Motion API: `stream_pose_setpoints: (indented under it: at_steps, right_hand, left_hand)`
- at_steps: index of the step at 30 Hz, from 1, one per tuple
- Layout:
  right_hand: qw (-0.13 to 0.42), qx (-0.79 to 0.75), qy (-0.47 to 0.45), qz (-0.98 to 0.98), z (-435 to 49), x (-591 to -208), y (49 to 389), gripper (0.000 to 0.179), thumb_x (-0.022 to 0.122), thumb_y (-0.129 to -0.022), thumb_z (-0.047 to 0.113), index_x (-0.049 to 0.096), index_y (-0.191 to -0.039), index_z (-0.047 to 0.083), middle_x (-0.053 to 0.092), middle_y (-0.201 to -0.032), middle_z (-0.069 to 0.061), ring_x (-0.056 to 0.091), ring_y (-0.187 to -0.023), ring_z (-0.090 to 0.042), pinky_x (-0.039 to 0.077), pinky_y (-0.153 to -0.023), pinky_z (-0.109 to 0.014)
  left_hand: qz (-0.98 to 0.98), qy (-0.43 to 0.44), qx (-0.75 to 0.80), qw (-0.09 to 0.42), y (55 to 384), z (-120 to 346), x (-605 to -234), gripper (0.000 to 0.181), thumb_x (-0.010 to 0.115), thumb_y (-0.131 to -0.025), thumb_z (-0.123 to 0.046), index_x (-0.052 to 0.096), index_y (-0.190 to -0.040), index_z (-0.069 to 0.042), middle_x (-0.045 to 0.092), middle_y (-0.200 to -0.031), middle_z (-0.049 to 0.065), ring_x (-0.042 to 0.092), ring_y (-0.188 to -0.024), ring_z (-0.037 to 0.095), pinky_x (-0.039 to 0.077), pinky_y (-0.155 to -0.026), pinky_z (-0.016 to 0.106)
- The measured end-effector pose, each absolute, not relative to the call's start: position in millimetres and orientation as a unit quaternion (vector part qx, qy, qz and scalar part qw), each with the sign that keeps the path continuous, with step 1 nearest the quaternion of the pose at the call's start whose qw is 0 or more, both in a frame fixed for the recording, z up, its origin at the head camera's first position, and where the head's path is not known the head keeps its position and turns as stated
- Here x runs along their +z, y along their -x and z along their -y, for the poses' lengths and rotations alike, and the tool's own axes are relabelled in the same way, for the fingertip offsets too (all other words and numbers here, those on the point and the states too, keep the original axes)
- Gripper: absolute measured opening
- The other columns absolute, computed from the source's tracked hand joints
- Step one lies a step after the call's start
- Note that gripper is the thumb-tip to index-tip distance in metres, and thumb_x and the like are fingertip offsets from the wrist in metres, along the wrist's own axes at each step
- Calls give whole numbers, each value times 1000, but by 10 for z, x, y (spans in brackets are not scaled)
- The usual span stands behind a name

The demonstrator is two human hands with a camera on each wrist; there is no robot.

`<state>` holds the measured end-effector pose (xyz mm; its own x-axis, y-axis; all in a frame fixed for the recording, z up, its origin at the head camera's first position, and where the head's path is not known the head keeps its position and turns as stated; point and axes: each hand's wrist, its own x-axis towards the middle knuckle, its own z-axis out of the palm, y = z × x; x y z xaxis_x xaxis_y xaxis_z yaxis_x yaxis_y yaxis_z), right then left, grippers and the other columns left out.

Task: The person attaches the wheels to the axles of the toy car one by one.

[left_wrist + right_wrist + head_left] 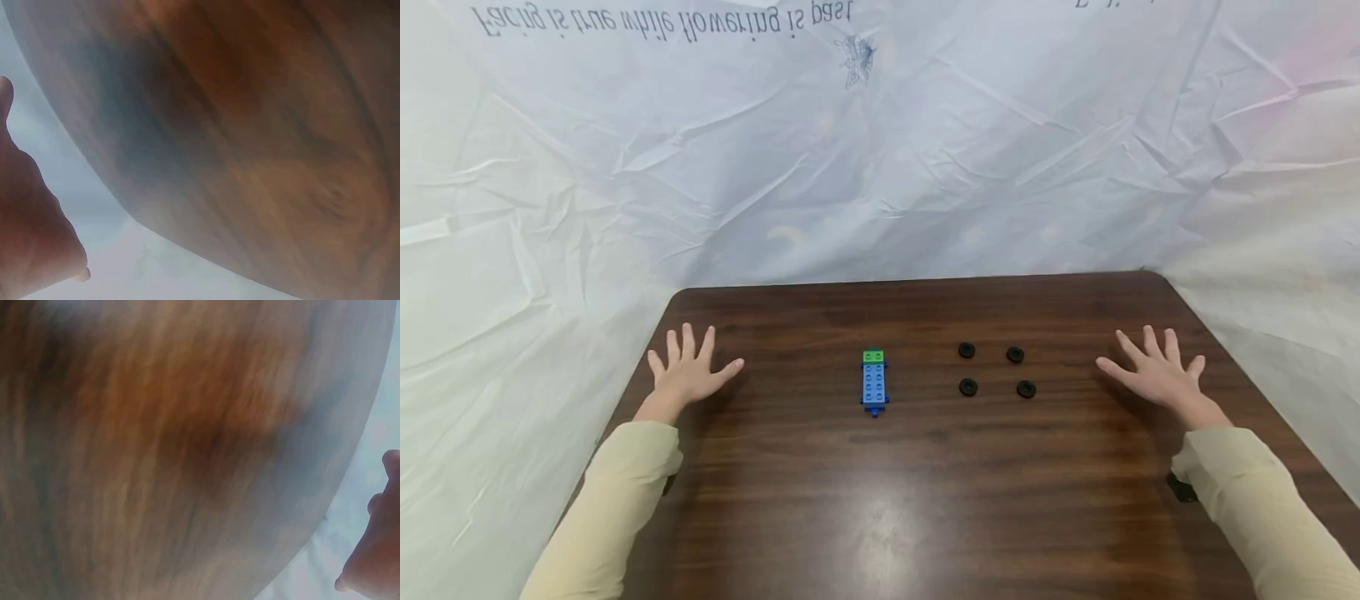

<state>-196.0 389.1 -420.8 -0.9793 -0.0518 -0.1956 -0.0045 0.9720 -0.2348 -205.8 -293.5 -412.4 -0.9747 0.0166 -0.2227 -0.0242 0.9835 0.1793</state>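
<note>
My left hand is spread with straight fingers over the left side of the table, holding nothing. On the right side, my right hand is likewise spread and empty. Between them lies a blue toy-brick vehicle base with short axle stubs at its sides and a green studded brick at its far end. To its right are several small black wheels in two rows, apart from the base. Both wrist views show only part of each hand at the edge, above blurred wood.
The dark wooden table has rounded far corners. White sheeting with printed lettering hangs behind it and along both sides. Light-coloured sleeves cover both forearms, with a dark device under the right cuff.
</note>
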Motion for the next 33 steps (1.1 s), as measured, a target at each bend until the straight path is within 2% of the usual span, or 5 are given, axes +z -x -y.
stream_pose_setpoints:
  at_steps: [14, 23, 29, 33]
  right_hand:
    - [99, -104, 39, -989, -3599, -4184, 2055, 83, 31, -82, 66, -4, -142, 21, -20, -142, -22, -30, -123, -41, -14, -79, -75]
    - [73, -102, 82, -989, -3336, -4167, 2096, 80, 35, -83, 64, -1, -142, 24, -14, -145, -19, -27, -127, -38, -14, -83, -74]
    - [72, -97, 113, -986, -3144, -4181, 2124, 79, 36, -82, 64, 2, -142, 26, -12, -147, -16, -25, -129, -36, -13, -85, -73]
    - [69, -98, 139, -983, -3032, -4214, 2117, 79, 39, -82, 63, 6, -143, 24, -10, -148, -14, -22, -131, -35, -8, -87, -73]
  left_hand:
    - [-991, -70, 70, 94, 2160, 2290, -4070, 89, 29, -80, -70, -5, -142, -17, -24, -143, 17, -24, -129, 37, -10, -96, 65]
    - [-984, -148, 64, 70, 2190, 1854, -4104, 86, 30, -79, -71, -2, -142, -22, -20, -146, 11, -22, -132, 31, -7, -101, 60]
    - [-974, -200, 79, 70, 2171, 1595, -4080, 81, 34, -82, -65, 2, -143, -23, -13, -148, 11, -13, -135, 31, 0, -104, 58]
    - [-963, -227, 122, 77, 2170, 1449, -4075, 78, 40, -83, -60, 6, -143, -23, -6, -148, 13, 3, -136, 32, 9, -103, 58]
